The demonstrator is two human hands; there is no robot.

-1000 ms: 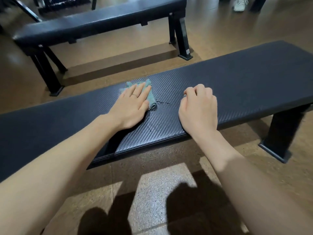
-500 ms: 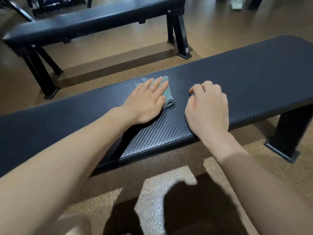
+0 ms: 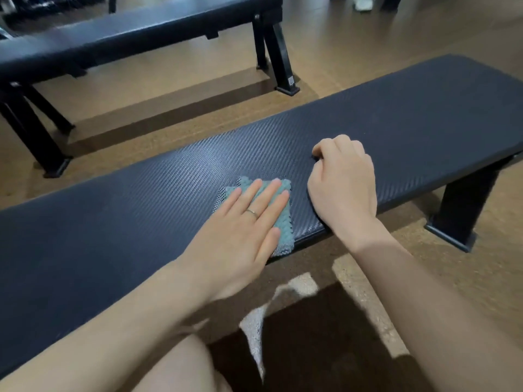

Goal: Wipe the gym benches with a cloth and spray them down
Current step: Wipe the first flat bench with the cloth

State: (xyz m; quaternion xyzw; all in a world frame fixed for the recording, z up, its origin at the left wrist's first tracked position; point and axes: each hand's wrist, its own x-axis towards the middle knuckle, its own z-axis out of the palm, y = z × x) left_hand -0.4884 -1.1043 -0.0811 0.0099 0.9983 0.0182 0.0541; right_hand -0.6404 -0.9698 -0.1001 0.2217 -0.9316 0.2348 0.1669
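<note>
While the left hand (image 3: 240,230) presses flat-fingered on the cloth (image 3: 278,219) at the desk's (image 3: 424,114) near edge, keep pressure even with overlapping strokes; right hand (image 3: 343,179) rests curled beside it, grasping nothing.

2 benches (image 3: 396,114) (image 3: 127,32), 1 cloth (image 3: 283,222) (teal), 2 hands (image 3: 240,230) (image 3: 345,182).

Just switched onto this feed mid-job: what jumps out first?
The left hand presses a teal cloth flat near the front edge of the near black bench. Beside it, the right hand rests curled on the pad. A second bench stands behind.
</note>
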